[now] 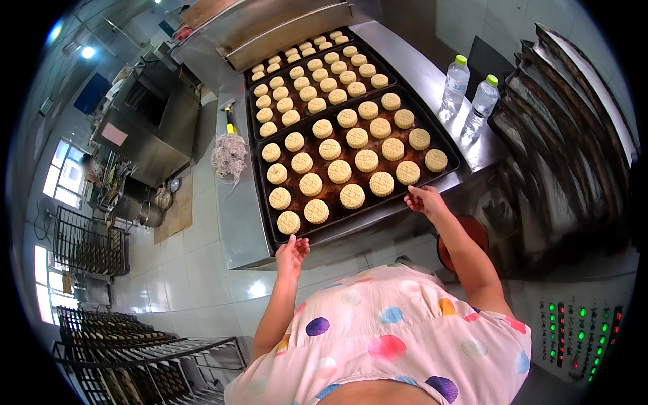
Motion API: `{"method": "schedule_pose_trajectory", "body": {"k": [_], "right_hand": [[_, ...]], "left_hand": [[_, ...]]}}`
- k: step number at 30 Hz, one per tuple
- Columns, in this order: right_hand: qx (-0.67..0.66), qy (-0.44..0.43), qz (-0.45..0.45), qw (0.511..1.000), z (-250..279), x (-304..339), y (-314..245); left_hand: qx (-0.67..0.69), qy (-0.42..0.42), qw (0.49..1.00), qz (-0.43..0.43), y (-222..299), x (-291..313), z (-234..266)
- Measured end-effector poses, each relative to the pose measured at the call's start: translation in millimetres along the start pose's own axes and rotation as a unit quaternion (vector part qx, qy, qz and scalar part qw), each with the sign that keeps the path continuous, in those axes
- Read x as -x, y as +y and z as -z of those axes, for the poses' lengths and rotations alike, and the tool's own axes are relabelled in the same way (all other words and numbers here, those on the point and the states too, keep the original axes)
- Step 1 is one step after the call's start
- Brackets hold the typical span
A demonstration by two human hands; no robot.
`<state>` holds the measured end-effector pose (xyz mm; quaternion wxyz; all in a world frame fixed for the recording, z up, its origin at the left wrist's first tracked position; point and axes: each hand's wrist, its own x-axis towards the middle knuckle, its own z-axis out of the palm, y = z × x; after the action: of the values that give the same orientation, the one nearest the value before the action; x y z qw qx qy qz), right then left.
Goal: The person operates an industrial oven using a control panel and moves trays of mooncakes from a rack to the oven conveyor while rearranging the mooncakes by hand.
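In the head view, a dark baking tray point(266, 202) is lying on a steel table point(236, 216), filled with rows of round pale patterned cakes point(339, 171); the tray's near edge is sitting at the table's front edge, just ahead of the person. The left hand point(291, 253) is reaching up to the tray's near left corner, fingers loosely spread and open, fingertips just at or under the rim; whether they are actually touching it cannot be told. The right hand point(424, 199) is resting at the tray's near right rim, fingers curled against the edge, apparently touching it but not clearly clamped around it; the two hands are standing well apart, one at each front corner.

Behind this tray, a second tray point(253, 91) and a third tray point(251, 64) of smaller cakes are lying in line toward a steel machine hood point(283, 30); two clear water bottles with green caps point(455, 84) are standing on the table to the right of the trays; a mop head point(229, 155) is leaning at the table's left side. A stack of empty dark trays point(567, 101) is standing at the far right; a control panel with green and red lights point(577, 337) is glowing at the lower right; wire racks point(135, 351) are standing on the tiled floor at the lower left.
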<state>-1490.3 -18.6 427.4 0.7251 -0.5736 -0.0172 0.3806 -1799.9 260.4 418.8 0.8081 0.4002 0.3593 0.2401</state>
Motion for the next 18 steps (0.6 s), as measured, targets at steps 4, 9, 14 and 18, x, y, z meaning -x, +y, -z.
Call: {"method": "schedule_pose_trajectory", "body": {"k": [4,9,14,18], "right_hand": [[-0.011,-0.003,0.001,1.000,1.1,-2.8,0.6],[0.005,-0.010,-0.003,1.000,2.1,-8.2,-3.8],[0.013,-0.008,-0.008,1.000,-0.5,-13.1,-4.3],[0.009,-0.015,0.011,1.000,4.3,-17.6,3.1]], "left_hand": [[0.017,0.002,1.000,-0.007,-5.9,-6.3,-1.4],[0.019,0.020,1.000,-0.008,-7.2,-15.2,-1.7],[0.009,0.037,0.999,-0.020,-5.9,-13.9,-5.2],[0.005,0.067,0.997,-0.025,-7.7,-12.9,-16.0]]}}
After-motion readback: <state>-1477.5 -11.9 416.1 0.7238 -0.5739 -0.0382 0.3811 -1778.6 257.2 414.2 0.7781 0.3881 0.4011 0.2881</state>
